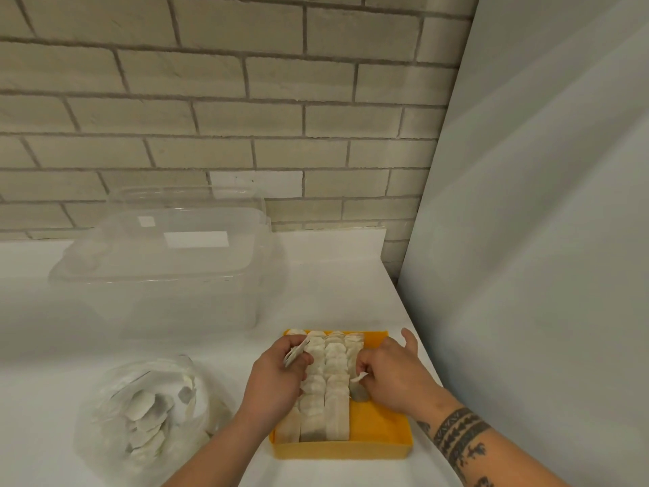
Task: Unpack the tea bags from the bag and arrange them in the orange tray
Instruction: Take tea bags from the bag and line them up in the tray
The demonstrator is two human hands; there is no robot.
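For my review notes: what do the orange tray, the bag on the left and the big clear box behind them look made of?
Orange tray: probably rigid moulded plastic, matte; even colour, thin straight walls.
Bag: thin clear plastic film; crinkled, with tea bags showing through.
Clear box: seemingly hard transparent plastic, glossy; bright reflections on top, rounded corners.

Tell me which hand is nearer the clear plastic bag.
Left. The left hand holds tea bags over the orange plastic tray's left rows, near the clear plastic bag; the right hand pinches one across the tray.
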